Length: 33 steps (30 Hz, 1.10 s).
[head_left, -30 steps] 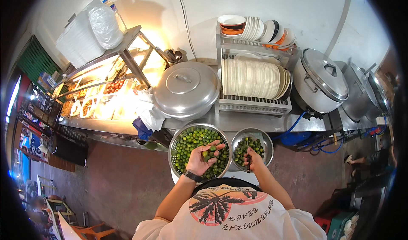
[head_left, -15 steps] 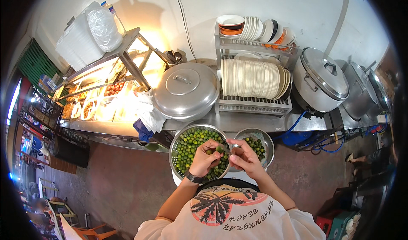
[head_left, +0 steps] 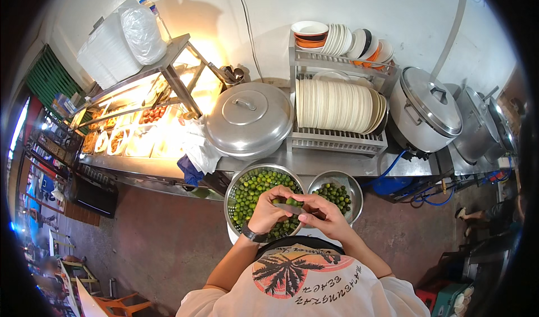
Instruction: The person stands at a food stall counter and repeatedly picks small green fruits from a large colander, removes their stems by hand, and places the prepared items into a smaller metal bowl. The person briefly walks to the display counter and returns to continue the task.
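Observation:
Both my hands meet over a metal colander heaped with small green limes. My left hand, with a dark watch on its wrist, is closed on one small green lime. My right hand grips a small knife; its grey blade lies across the near side of that lime, and the fingers hide its handle. Just right of the colander is a metal bowl, partly behind my right hand, with a smaller heap of green limes in it.
Behind the bowls runs a steel counter with a large lidded pot, a dish rack of plates and a rice cooker. A lit food display stands left. Blue hose hangs right.
My hands have drawn together, and the knife blade now lies against the lime. My right hand has shifted slightly left, showing more of the right bowl.

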Motion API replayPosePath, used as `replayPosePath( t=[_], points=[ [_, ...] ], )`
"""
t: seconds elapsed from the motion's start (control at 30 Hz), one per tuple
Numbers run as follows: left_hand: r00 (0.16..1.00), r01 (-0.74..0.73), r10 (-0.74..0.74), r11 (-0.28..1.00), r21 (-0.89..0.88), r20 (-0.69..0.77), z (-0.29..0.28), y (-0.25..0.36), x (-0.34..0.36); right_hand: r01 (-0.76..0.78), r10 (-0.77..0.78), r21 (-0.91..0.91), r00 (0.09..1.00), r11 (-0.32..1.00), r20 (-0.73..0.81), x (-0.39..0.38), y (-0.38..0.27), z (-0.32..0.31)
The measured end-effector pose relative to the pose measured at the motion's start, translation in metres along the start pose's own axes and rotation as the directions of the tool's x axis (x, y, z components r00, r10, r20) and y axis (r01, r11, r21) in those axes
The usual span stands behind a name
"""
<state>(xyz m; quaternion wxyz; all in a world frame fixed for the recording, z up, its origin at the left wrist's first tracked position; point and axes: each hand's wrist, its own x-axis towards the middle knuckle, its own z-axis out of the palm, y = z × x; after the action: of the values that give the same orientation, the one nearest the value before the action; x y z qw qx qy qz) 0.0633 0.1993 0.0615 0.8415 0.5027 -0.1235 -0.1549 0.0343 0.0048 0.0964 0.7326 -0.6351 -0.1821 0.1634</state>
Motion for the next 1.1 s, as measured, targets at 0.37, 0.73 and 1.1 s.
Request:
replayPosePath(
  t=[0.37, 0.73, 1.1],
  points=[
    [0.999, -0.011, 0.016, 0.993, 0.12, -0.04, 0.003, -0.003, -0.002, -0.022, 0.025, 0.052, 0.999, 0.998, -0.045, -0.001, 0.025, -0.01],
    [0.8, 0.35, -0.562, 0.721, -0.598, -0.208, -0.05, -0.057, -0.009, -0.26, 0.61, 0.652, 0.688, 0.712, -0.392, 0.007, 0.168, -0.074],
    [0.936, 0.28, -0.349, 0.82, -0.5, -0.048, -0.015, -0.002, -0.014, -0.108, 0.269, 0.381, 0.876, 0.918, -0.401, 0.014, 0.078, -0.025]
  ],
)
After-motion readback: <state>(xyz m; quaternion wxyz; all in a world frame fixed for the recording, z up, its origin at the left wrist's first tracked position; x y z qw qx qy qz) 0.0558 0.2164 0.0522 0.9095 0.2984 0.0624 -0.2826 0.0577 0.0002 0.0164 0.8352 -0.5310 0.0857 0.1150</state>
